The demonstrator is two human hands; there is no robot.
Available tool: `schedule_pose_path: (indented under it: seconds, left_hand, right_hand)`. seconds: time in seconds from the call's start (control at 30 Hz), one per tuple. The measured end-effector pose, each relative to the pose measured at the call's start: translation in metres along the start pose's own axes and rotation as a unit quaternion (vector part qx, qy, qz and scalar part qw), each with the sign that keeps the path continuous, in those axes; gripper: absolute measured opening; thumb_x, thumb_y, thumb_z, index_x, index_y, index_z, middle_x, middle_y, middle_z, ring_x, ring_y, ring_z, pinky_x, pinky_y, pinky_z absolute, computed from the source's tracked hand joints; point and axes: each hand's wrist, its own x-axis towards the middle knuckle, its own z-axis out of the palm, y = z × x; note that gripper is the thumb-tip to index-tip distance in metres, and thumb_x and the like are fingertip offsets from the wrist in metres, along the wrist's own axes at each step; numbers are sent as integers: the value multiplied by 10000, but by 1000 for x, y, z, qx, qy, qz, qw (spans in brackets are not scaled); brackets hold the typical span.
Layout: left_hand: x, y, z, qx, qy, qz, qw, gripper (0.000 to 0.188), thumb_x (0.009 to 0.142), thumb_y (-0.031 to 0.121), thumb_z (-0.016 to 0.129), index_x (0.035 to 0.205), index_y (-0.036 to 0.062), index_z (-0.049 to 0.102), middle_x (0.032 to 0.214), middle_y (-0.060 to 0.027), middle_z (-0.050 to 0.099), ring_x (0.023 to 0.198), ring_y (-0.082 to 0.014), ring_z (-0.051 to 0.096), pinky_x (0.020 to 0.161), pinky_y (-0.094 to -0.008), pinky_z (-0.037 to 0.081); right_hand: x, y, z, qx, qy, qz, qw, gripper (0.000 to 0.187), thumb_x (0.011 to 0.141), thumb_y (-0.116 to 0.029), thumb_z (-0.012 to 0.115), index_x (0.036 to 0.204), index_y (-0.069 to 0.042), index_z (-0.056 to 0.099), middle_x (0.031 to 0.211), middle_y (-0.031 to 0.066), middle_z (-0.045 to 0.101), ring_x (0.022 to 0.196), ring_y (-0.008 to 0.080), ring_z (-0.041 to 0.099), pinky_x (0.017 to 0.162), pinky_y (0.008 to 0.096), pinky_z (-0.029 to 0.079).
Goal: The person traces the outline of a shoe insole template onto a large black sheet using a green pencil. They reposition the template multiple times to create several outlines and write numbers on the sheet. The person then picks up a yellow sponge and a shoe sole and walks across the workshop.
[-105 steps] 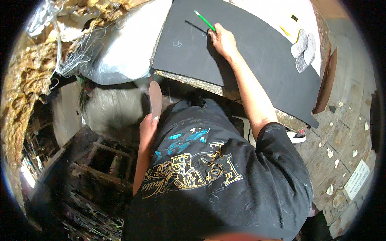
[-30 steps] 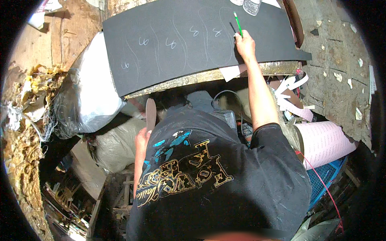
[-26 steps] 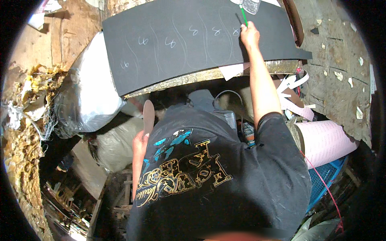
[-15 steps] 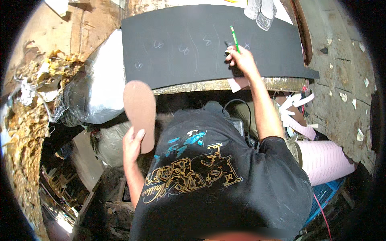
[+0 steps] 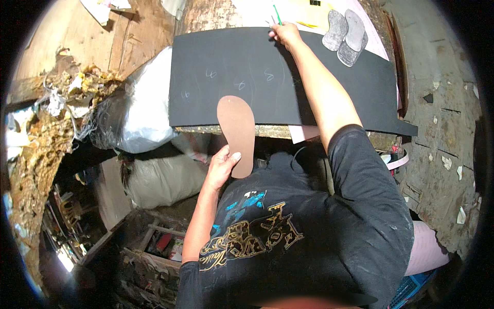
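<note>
My left hand (image 5: 219, 169) grips the heel end of a flat brown sole-shaped template (image 5: 238, 129), thumb on top. The template is held upright, its wide end overlapping the near edge of a black sheet (image 5: 206, 100) in my view. Faint pale lines and marks run across that sheet. At the sheet's far edge my right hand (image 5: 287, 35) is closed around a green pencil (image 5: 277, 14), which points up and away. A small thin thing by its fingertips is too small to name.
Several grey sole-shaped pieces (image 5: 343, 38) lie at the sheet's far right, beside white and yellow paper. A plastic-wrapped white bundle (image 5: 149, 103) stands left of the table. Worn planks (image 5: 437, 118) lie to the right, and a pink roll (image 5: 426, 247) is at the lower right.
My right hand has moved with the pencil from over the sheet to its far edge. My left hand has brought the template rightward to the sheet's near edge. The whole view has shifted.
</note>
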Motion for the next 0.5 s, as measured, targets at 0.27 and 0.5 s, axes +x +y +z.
schedule_pose_path:
  seconds: [0.27,0.5]
  left_hand:
    - [48,13,68,-173,-84,4,981,562,973,240,716,1452,49,493,1347,-67,620,1221,-189,605,1079,-376,468]
    - [84,-8,55,-103,152,-55,982,326,992,280,686,1217,58,607,1120,-73,654,1025,-204,662,834,-377,604]
  right_hand:
    - [-248,42,-41,1,-326,59,943,422,884,-430,772,1052,-46,729,898,25,709,821,117,637,739,305,518]
    - [-262,76,-186,50,-113,40,992,487,884,-388,773,1161,5,693,1036,92,728,829,177,697,760,344,564]
